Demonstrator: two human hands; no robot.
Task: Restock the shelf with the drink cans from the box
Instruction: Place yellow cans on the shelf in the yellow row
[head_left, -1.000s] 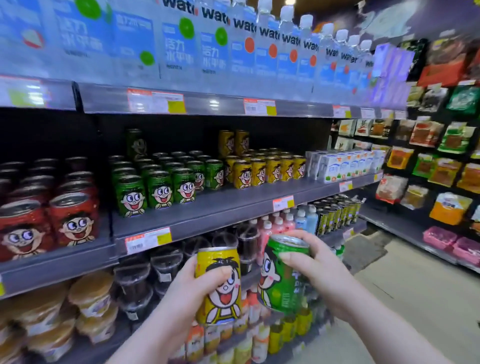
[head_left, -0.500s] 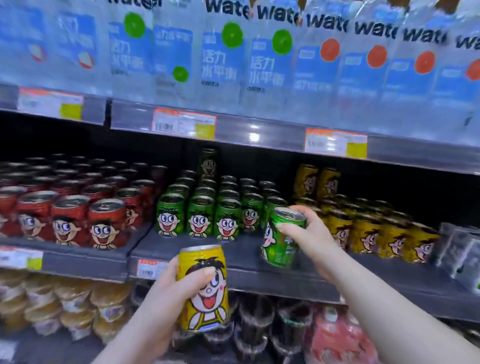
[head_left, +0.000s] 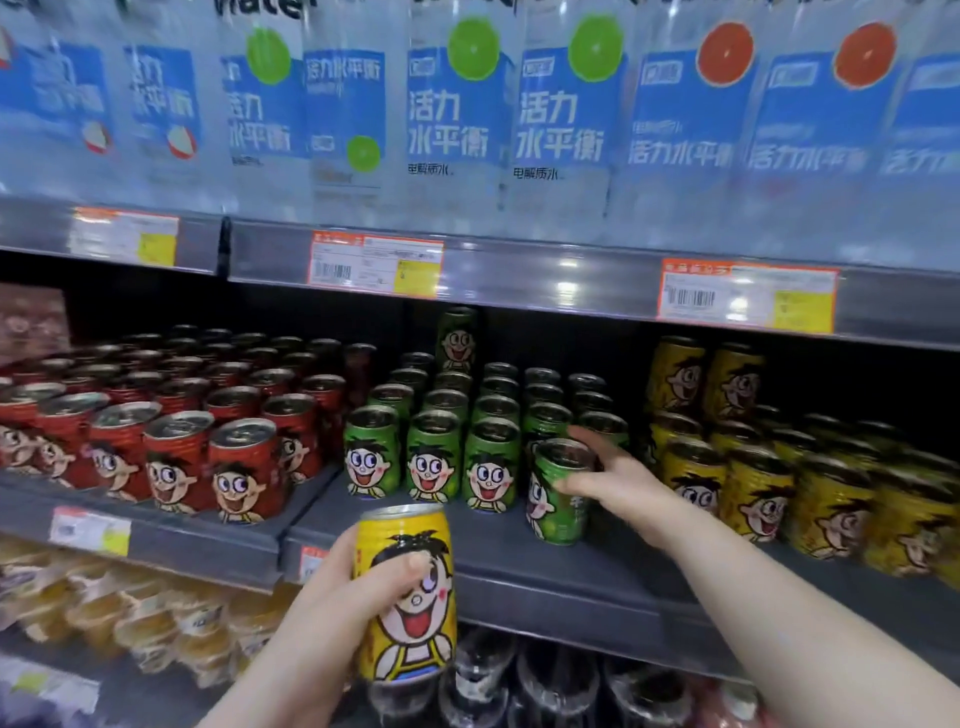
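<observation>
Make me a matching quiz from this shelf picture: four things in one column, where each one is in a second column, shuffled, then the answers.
Things
1. nearest green cartoon-face metal drink can
2. nearest yellow cartoon-face metal drink can
3. red cartoon-face metal drink cans
4. clear plastic water bottles with blue labels

Places
A. on the upper shelf
B. left part of the middle shelf
C. gripped by the left hand, in front of the middle shelf's edge
D. gripped by the right hand, at the right end of the front green row

Pairs: 1-D, 2-C, 3-B, 4-A
</observation>
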